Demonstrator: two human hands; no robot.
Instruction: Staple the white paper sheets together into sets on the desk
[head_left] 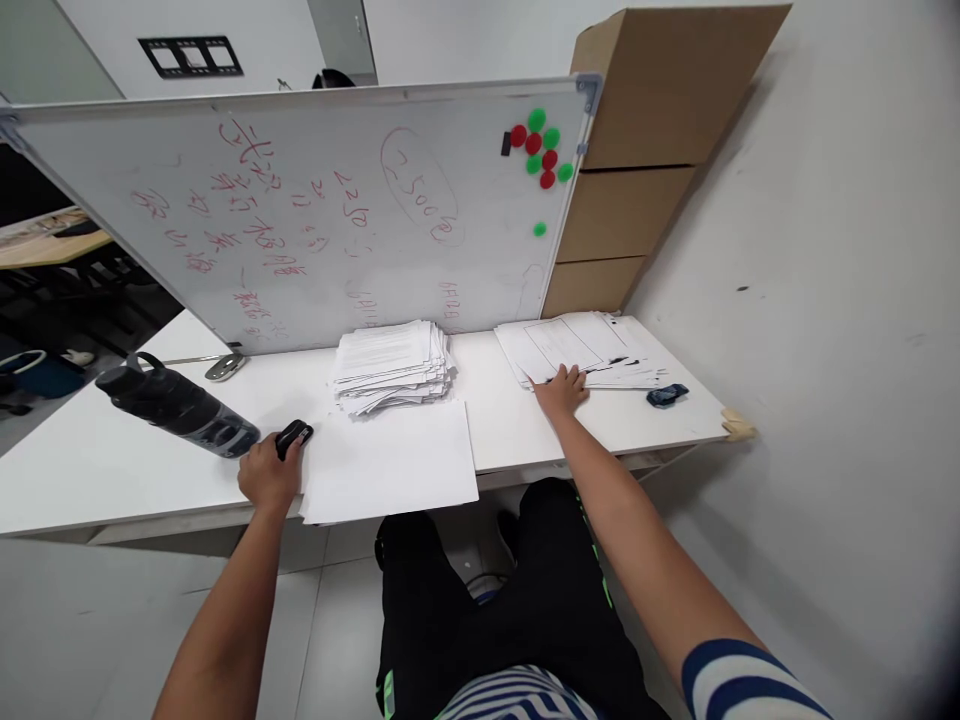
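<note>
My left hand point(268, 474) is closed around a small black stapler point(292, 437) at the left edge of a blank white sheet point(390, 460) near the table's front edge. My right hand point(561, 390) lies flat with fingers spread on the near corner of a fanned spread of printed papers point(581, 348) at the right of the table. A thick untidy stack of papers point(394, 365) sits between the two hands, behind the blank sheet.
A dark water bottle point(176, 408) lies on its side left of my left hand. A whiteboard point(300, 210) with red writing and magnets stands along the back of the white table point(112, 465). A small dark object point(667, 395) rests right of the spread papers. Cardboard boxes point(645, 150) stand behind.
</note>
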